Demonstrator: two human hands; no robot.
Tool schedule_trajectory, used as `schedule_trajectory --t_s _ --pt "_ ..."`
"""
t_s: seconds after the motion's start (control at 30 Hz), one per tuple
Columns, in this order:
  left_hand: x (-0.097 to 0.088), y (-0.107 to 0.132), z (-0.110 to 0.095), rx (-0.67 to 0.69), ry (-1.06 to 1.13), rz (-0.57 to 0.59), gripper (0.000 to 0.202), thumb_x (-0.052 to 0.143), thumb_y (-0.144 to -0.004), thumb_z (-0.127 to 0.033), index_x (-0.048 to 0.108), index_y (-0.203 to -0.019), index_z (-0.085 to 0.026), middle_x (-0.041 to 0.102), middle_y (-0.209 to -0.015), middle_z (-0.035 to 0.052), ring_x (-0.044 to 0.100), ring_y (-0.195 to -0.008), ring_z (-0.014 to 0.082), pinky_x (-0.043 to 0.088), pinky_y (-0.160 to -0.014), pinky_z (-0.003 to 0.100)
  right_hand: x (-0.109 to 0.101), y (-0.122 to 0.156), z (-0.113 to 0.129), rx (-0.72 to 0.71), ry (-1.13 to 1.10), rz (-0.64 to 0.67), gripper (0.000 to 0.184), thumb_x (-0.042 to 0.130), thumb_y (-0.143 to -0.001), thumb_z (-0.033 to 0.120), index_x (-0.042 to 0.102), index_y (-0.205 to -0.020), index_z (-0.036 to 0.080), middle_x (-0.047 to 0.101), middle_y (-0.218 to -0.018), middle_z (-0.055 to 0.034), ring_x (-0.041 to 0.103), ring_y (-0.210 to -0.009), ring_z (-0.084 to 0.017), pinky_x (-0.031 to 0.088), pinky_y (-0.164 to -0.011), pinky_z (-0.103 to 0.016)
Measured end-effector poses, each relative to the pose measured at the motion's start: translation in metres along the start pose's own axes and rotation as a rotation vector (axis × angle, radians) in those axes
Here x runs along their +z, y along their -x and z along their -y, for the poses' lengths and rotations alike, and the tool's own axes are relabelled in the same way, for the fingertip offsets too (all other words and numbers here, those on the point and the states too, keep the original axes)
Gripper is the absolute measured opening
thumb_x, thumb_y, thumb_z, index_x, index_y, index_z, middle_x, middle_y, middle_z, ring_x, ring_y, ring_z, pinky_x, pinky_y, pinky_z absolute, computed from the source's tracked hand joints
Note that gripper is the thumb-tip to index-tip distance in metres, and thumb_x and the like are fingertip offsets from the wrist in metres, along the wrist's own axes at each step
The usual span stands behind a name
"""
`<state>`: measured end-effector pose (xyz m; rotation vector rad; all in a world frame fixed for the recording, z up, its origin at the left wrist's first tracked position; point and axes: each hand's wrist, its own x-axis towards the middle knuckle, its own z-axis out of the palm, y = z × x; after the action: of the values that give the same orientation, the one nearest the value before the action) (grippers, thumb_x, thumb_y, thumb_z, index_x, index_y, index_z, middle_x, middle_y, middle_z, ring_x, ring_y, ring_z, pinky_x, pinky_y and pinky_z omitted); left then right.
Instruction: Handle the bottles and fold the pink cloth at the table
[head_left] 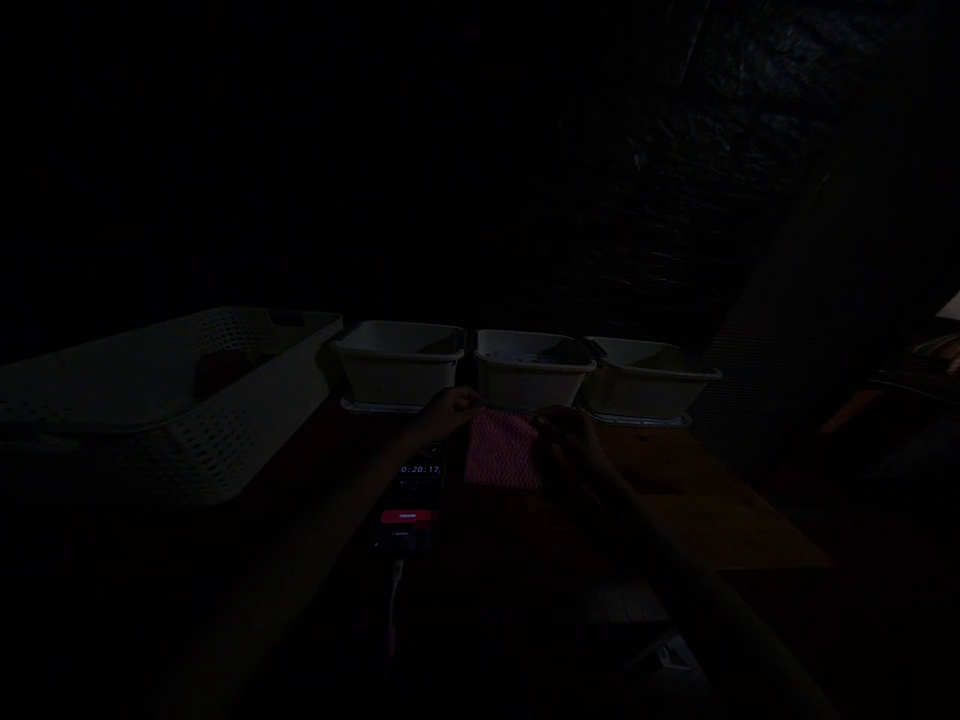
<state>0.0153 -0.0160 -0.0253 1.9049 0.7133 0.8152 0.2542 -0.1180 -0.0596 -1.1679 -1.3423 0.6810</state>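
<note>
A pink textured cloth (pixel 502 450) lies roughly square on the dark wooden table, in front of the middle tub. My left hand (pixel 454 402) pinches its far left corner, fingers closed. At the far right corner, my right hand (pixel 568 435) has its fingers bent together on the cloth's edge. The dim light hides the fingertips of both hands in part. Beside the cloth, under my left forearm, a phone (pixel 409 500) shows a lit timer and a red button.
Three pale tubs stand in a row behind my hands: a left tub (pixel 401 375), a middle tub (pixel 532 382) with something bluish inside, and a right tub (pixel 645 388). A large perforated basket (pixel 277 420) holds a dark reddish item. A white cable (pixel 395 585) runs from the phone.
</note>
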Motion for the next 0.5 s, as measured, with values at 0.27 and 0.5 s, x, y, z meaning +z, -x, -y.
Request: schedule_trajectory --t_s 0.27,0.5 --pt "0.009 0.004 -0.003 -0.040 0.177 0.060 0.042 0.059 -0.082 -0.049 0.064 -0.099 -0.011 0.069 -0.100 0.0096 0.062 -0.089 0.0184 0.047 -0.078 0.030 0.005 -0.002 -0.003 0.039 -0.166 -0.099 0.031 0.069 -0.072 0.043 0.062 -0.087 0.017 0.060 -0.082 -0.0029 0.054 -0.072 -0.013 0.042 -0.064 -0.024" --pt "0.017 0.001 0.000 0.068 0.201 -0.022 0.044 0.050 -0.087 -0.051 0.060 -0.105 -0.012 0.066 -0.107 0.0095 0.061 -0.095 0.0185 0.046 -0.081 0.028 0.017 0.005 0.005 0.134 -0.328 0.061 0.030 0.069 -0.076 0.041 0.058 -0.096 0.022 0.061 -0.094 -0.0021 0.058 -0.079 -0.013 0.046 -0.063 -0.020"
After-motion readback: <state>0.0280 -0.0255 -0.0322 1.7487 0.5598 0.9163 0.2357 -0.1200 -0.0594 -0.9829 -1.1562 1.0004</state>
